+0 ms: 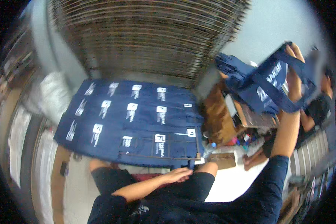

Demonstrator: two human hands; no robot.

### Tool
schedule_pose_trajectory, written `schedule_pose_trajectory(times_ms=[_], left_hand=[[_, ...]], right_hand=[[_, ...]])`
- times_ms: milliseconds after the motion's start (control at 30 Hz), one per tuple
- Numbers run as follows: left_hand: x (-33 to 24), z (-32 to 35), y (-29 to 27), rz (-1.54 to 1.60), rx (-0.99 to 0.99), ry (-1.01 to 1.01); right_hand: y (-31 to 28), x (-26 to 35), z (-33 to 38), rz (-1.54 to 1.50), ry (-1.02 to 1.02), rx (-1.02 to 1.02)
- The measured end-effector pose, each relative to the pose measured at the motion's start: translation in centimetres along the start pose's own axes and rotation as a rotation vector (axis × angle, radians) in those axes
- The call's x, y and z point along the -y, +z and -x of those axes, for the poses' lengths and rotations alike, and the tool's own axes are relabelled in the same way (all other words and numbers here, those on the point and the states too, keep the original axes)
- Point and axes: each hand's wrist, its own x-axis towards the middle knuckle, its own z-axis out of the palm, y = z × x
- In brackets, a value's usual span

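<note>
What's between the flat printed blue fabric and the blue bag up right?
Head view: brown wooden furniture and a pale flat item show between the printed blue fabric and the blue bag in the right hand.

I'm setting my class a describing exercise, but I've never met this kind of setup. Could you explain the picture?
No machine here: just a seated person with two bare hands. The one picture comes from a wide camera on that person's head, looking down, so straight edges bend. In front of the knees lies dark blue cloth with rows of white prints. The raised right hand holds a dark blue bag. The left hand is near the cloth's front edge; whether it grips anything is unclear.
</note>
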Motion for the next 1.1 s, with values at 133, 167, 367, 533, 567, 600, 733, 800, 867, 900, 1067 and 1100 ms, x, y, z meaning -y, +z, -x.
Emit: schedule_pose_trajectory(times_ms=[133,167,367,533,567,600,733,800,867,900,1067,1100], left_hand=[[-4.6,-1.3,3.7,0.424,0.390,0.014],[-5.2,-0.9,3.9,0.566,0.429,0.047],[-7.0,1.7,1.2,1.192,0.531,0.420],[-10.3,6.0,-5.6,1.313,0.497,0.777],[-12.2,8.9,-5.9,1.110,0.051,0.827],[-13.3,9.8,-6.6,1.124,-0.180,0.785],[-17.4,12.5,-7.6,0.897,-0.301,0.887],[-18.4,12.6,-8.5,0.777,-0.337,0.883],[-19.0,12.0,-8.9,0.661,-0.385,0.849],[-19.3,11.8,-9.0,0.598,-0.405,0.799],[-21.0,12.1,-8.1,0.230,-0.492,0.571],[-21.6,12.5,-7.6,0.150,-0.511,0.537]], right_hand=[[3.0,-0.7,1.9,-0.151,0.079,0.194],[4.7,-1.1,2.9,-0.352,0.154,0.251],[11.1,4.9,8.9,-0.851,0.282,0.569],[8.3,1.3,9.7,-0.907,0.183,0.660],[8.8,-1.0,10.5,-0.915,0.204,0.618],[9.2,-2.0,11.8,-0.918,0.236,0.563],[8.0,-4.7,23.2,-1.008,0.538,0.223],[7.5,-5.1,32.4,-1.195,0.768,0.123],[8.7,-5.1,40.5,-1.440,1.031,0.119],[9.7,-5.2,43.2,-1.549,1.151,0.133],[13.1,-5.6,48.6,-1.444,1.442,0.136],[13.8,-5.6,48.7,-1.327,1.502,0.151]])
